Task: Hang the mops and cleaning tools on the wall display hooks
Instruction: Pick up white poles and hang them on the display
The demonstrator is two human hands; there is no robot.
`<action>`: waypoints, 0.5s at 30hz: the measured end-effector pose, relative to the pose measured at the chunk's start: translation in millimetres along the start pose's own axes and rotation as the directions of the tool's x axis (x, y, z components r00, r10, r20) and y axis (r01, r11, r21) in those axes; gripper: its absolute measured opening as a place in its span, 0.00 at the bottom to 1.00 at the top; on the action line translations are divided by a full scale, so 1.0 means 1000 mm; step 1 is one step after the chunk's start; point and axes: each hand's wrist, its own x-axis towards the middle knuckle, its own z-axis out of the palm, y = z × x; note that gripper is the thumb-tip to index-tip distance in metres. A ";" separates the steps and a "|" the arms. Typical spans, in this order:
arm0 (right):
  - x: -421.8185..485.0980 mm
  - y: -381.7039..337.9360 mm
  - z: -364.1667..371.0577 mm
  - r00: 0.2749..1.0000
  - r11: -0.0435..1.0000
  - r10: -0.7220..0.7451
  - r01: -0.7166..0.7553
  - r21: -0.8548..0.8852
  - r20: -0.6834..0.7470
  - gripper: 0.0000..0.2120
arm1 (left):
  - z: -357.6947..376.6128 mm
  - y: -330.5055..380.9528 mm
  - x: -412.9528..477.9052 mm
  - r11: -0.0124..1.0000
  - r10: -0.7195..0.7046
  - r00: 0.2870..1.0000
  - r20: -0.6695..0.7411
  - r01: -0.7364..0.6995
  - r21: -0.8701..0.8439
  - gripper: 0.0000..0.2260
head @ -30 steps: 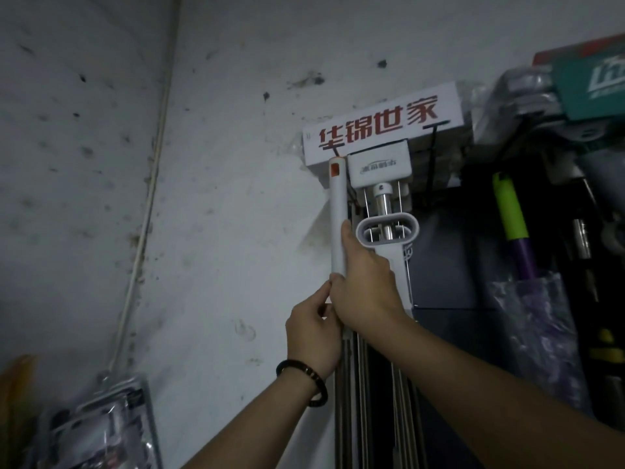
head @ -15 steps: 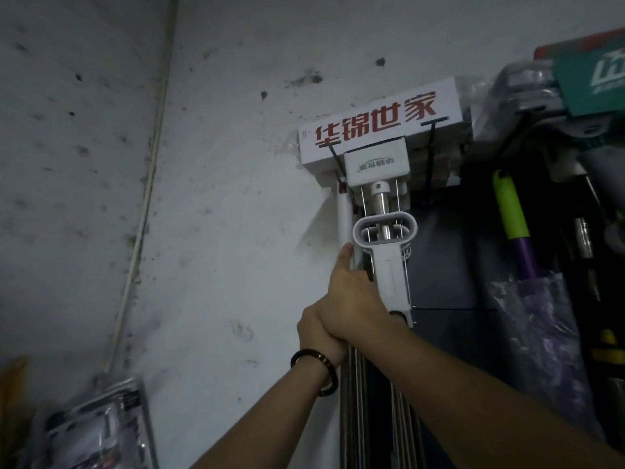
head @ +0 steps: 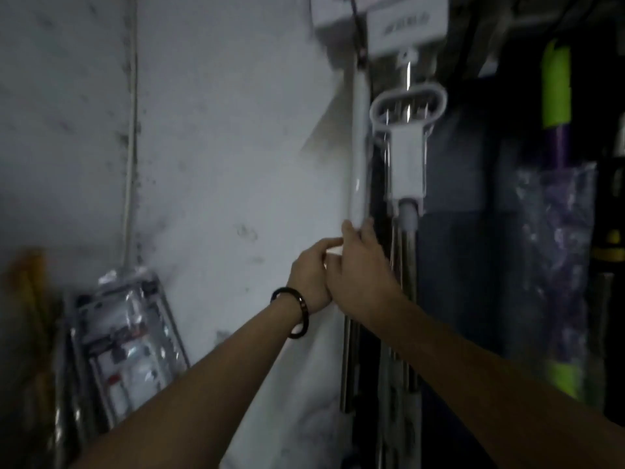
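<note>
Frame is motion-blurred, so I'm reading it coarse. The stained white wall (head: 220, 130) fills everything left of and above both hands. A dark display panel (head: 473, 231) sits to the right of them. Further right hangs a clear plastic-wrapped purple bundle (head: 554, 252), with a green and purple handle (head: 555, 96) rising above it. Down-left of the left hand, well apart, a plastic-wrapped package (head: 125, 350) leans against the wall. A thin pipe (head: 130, 164) runs up the wall above it. The white mop handle (head: 359, 147) stands upright against the wall directly above the hands. Its top end reaches the black hook (head: 355, 15) under the white header card (head: 406, 25); I cannot tell if it is seated on the hook. Just right of it a second mop with a loop grip (head: 407, 103) hangs upright, and its steel poles (head: 407, 299) drop behind my right forearm. The right hand (head: 362, 265) is at the lower end of the white mop handle, thumb and a finger either side of it in a light pinch. The left hand (head: 309, 275) is touching the right one, just below and left, fingers curled round the same handle. There is a dark bracelet (head: 297, 313) on the left wrist.
</note>
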 end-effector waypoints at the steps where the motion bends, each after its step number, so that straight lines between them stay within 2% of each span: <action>1: -0.017 0.009 0.013 1.000 1.000 -0.023 0.024 0.019 -0.016 0.29 | 0.002 -0.015 -0.018 0.999 -0.048 0.999 0.013 0.048 -0.012 0.22; 4: -0.079 0.040 0.060 0.995 0.992 -0.102 0.103 0.071 -0.021 0.24 | 0.018 -0.065 -0.081 0.959 -0.239 0.970 0.041 0.242 -0.146 0.15; 6: -0.128 0.059 0.093 0.997 0.994 -0.083 0.082 0.068 0.001 0.20 | 0.030 -0.095 -0.133 0.877 -0.391 0.918 0.072 0.395 -0.273 0.10; 9: -0.205 0.087 0.140 0.997 0.993 -0.064 0.058 0.100 0.050 0.15 | 0.050 -0.138 -0.213 0.714 -0.605 0.787 0.120 0.603 -0.355 0.07; 11: -0.258 0.105 0.171 0.991 0.984 0.009 -0.032 0.174 0.131 0.08 | 0.064 -0.167 -0.264 0.621 -0.704 0.701 0.116 0.686 -0.378 0.06; 13: -0.313 0.124 0.205 0.959 0.969 0.113 -0.164 0.185 0.259 0.04 | 0.079 -0.191 -0.314 0.518 -0.798 0.591 0.118 0.772 -0.370 0.06; 15: -0.370 0.142 0.238 0.887 0.953 0.201 -0.276 0.129 0.415 0.07 | 0.094 -0.211 -0.362 0.409 -0.863 0.483 0.149 0.840 -0.356 0.05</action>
